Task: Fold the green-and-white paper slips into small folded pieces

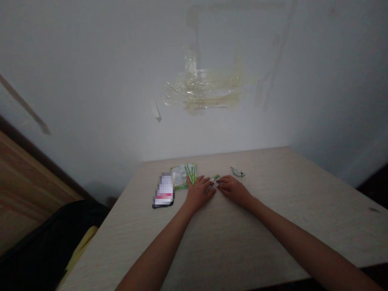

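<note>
Both hands meet over a small green-and-white folded paper piece (216,178) on the table, partly hidden under the fingers. My left hand (199,194) pinches its left side with thumb and forefinger, the other fingers spread. On the right side of the piece, the fingertips of my right hand (235,189) are closed together. Beyond my left hand lies a green-and-white printed sheet (179,174), with narrow green strips (190,171) on its right part. A small folded piece of similar paper (237,172) rests apart, beyond my right hand.
A phone (163,192) with a blurred-out screen lies left of the printed sheet. The pale wooden table (230,246) stands against a wall (121,81) with peeling clear tape (203,87). Dark cloth (57,230) and a yellow item (80,248) are beyond the left edge.
</note>
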Tool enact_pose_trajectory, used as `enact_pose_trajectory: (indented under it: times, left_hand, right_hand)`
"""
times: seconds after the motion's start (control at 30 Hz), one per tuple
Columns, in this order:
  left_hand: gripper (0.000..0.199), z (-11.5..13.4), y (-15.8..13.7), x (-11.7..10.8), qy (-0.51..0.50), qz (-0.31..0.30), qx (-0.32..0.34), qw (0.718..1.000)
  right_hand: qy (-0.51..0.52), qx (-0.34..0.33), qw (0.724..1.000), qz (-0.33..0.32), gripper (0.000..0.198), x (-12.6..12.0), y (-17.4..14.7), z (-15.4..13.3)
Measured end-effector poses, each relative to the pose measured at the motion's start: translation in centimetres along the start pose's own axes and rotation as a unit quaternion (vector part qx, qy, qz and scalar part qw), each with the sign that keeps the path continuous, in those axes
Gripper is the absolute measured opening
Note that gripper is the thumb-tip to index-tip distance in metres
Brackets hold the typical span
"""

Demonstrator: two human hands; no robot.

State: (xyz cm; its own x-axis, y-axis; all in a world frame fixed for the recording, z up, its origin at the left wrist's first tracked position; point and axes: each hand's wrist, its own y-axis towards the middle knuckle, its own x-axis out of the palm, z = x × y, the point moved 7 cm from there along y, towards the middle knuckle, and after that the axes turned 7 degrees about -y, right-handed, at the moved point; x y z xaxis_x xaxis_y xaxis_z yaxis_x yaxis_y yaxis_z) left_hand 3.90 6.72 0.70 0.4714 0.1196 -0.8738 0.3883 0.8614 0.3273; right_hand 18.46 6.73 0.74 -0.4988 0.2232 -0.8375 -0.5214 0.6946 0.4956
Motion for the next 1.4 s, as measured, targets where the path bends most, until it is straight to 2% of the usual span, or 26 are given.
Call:
enact_pose_trajectory:
  times: [0.27, 0.6, 0.83, 1.13, 1.4]
  left_hand:
    - [0.031, -0.1, 0.0, 0.1, -0.011, -0.008, 0.000, 1.000]
    - [0.027, 0.2, 0.4, -0.1, 0.020, -0.004, -0.010, 1.000]
    - [0.025, 0.0, 0.2, 0.0, 0.005, -0.008, -0.006, 1.000]
    - [0.025, 0.2, 0.0, -0.5, 0.032, 0.024, -0.005, 0.999]
    - [0.026, 0.0, 0.1, -0.2, 0.024, 0.004, -0.008, 1.000]
  right_hand:
    - [0.026, 0.004, 1.000, -0.001, 0.021, 0.2, 0.1, 0.4]
    - [0.062, 0.052, 0.997, 0.016, 0.021, -0.1, -0.1, 1.5]
    - [0.023, 0.027, 0.999, -0.002, 0.024, 0.2, 0.0, 1.0]
    - [0.020, 0.017, 1.000, -0.001, 0.024, 0.3, 0.0, 1.0]
    - [0.017, 0.018, 1.000, 0.001, 0.024, 0.4, 0.0, 1.1]
